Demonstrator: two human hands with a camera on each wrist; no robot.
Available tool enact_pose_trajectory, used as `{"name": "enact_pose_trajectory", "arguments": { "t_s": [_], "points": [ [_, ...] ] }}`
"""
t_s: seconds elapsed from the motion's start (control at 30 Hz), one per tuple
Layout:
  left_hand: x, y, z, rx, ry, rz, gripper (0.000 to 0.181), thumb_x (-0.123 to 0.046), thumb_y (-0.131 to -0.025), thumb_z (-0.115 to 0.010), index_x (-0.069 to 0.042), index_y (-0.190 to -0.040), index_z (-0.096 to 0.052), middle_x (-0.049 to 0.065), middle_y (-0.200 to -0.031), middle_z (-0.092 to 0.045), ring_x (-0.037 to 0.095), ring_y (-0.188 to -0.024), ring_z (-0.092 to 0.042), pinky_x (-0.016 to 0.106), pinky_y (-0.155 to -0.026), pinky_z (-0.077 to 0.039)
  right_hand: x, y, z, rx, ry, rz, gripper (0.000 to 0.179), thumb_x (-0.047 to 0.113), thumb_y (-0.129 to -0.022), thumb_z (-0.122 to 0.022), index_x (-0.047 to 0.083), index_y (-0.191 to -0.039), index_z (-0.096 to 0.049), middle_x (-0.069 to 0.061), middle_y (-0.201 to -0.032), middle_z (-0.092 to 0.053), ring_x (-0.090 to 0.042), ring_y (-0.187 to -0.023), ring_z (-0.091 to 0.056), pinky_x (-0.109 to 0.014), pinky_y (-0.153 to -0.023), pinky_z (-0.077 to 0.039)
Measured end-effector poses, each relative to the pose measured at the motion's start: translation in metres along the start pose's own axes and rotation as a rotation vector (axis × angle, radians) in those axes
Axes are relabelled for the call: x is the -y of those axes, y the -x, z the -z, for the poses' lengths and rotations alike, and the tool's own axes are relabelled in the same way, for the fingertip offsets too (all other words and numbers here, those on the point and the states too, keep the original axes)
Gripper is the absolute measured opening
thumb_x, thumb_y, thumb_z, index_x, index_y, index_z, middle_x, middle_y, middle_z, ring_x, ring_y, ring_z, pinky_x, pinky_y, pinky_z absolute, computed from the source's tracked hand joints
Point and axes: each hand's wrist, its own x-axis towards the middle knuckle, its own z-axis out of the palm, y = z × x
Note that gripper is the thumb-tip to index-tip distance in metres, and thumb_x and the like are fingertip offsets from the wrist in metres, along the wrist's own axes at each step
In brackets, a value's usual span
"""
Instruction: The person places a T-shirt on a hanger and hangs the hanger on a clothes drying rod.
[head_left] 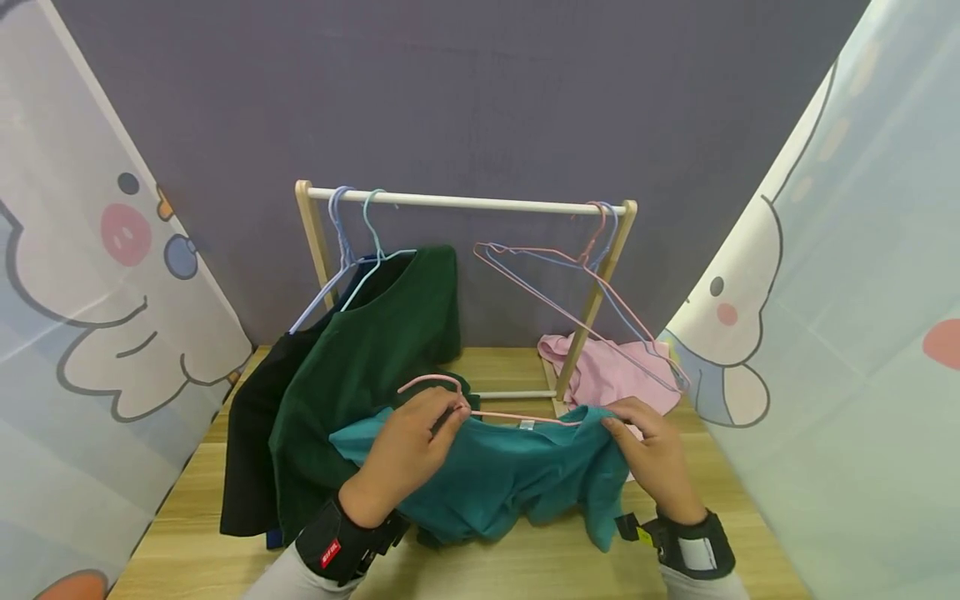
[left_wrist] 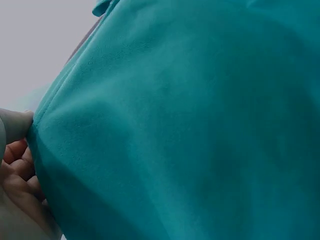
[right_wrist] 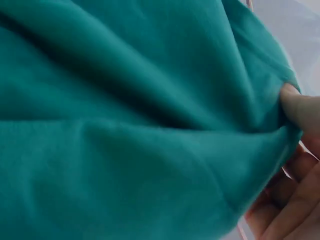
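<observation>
A teal shirt (head_left: 517,475) hangs bunched between both hands, a small white label at its neckline. A pink hanger (head_left: 517,416) runs along that neckline, its hook (head_left: 429,378) rising beside the left fingertips. My left hand (head_left: 408,450) pinches the neckline edge at the hanger's neck; in the left wrist view, thumb and fingers of the left hand (left_wrist: 17,165) grip the cloth's edge. At the shirt's right shoulder, my right hand (head_left: 652,450) pinches the fabric. Close up, the right hand (right_wrist: 300,150) holds a fold of teal cloth (right_wrist: 150,175). Cloth hides the hanger's lower part.
Behind stands a rack with a white rail (head_left: 465,201). A dark green garment (head_left: 360,367) and a black one (head_left: 251,450) hang at its left. Bare hangers (head_left: 555,304) hang at its right, above pink cloth (head_left: 611,375) on the wooden table (head_left: 187,542).
</observation>
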Motion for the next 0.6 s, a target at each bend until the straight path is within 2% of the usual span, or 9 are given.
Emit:
{"name": "enact_pose_trajectory", "arguments": {
  "t_s": [0.13, 0.23, 0.37, 0.47, 0.53, 0.6],
  "points": [
    [-0.002, 0.0, -0.006, 0.014, -0.013, -0.011, 0.017, -0.032, -0.095, -0.051, -0.019, -0.099, -0.062, -0.005, -0.096, -0.062, 0.003, -0.089, -0.053, 0.032, -0.072, -0.053, 0.026, -0.008, -0.007, 0.057, 0.0, 0.062, 0.027, -0.013, -0.073, -0.067, 0.004, -0.094, -0.069, -0.008, -0.087, -0.067, -0.017, -0.084, -0.059, -0.013, -0.078, -0.044],
    [-0.003, 0.0, -0.012, 0.021, -0.017, -0.023, 0.015, -0.031, -0.094, -0.054, -0.02, -0.099, -0.063, -0.007, -0.096, -0.063, 0.001, -0.091, -0.052, 0.032, -0.075, -0.053, 0.036, -0.011, -0.015, 0.065, -0.031, 0.084, 0.026, -0.013, -0.072, -0.067, 0.001, -0.094, -0.069, -0.01, -0.086, -0.067, -0.019, -0.084, -0.059, -0.013, -0.079, -0.044],
    [-0.007, 0.001, -0.022, 0.078, -0.027, -0.046, 0.017, -0.032, -0.093, -0.055, -0.022, -0.103, -0.065, -0.01, -0.105, -0.066, 0.0, -0.1, -0.053, 0.033, -0.081, -0.053, 0.033, -0.011, -0.027, 0.053, -0.089, 0.123, 0.03, -0.014, -0.071, -0.067, 0.005, -0.095, -0.07, -0.008, -0.087, -0.068, -0.018, -0.086, -0.059, -0.014, -0.082, -0.045],
    [-0.011, 0.002, -0.029, 0.108, -0.03, -0.061, 0.017, -0.033, -0.094, -0.054, -0.023, -0.102, -0.065, -0.012, -0.103, -0.066, 0.0, -0.098, -0.054, 0.032, -0.077, -0.054, 0.028, -0.01, -0.037, 0.068, -0.126, 0.153, 0.033, -0.012, -0.072, -0.068, 0.008, -0.098, -0.07, -0.007, -0.09, -0.068, -0.018, -0.089, -0.059, -0.016, -0.084, -0.045],
    [-0.012, 0.003, -0.032, 0.095, -0.012, -0.063, 0.016, -0.032, -0.094, -0.054, -0.022, -0.101, -0.065, -0.011, -0.1, -0.066, 0.0, -0.095, -0.054, 0.03, -0.075, -0.053, 0.026, -0.009, -0.043, 0.111, -0.135, 0.152, 0.032, -0.007, -0.075, -0.068, 0.012, -0.1, -0.07, -0.004, -0.093, -0.068, -0.016, -0.091, -0.059, -0.018, -0.085, -0.046],
    [-0.012, 0.004, -0.033, 0.053, 0.004, -0.066, 0.014, -0.031, -0.094, -0.054, -0.021, -0.098, -0.064, -0.01, -0.093, -0.064, 0.0, -0.088, -0.053, 0.029, -0.071, -0.053, 0.026, -0.007, -0.048, 0.175, -0.129, 0.142, 0.029, 0.0, -0.079, -0.068, 0.016, -0.103, -0.069, 0.0, -0.095, -0.068, -0.015, -0.092, -0.059, -0.02, -0.085, -0.047]
  ]
}}
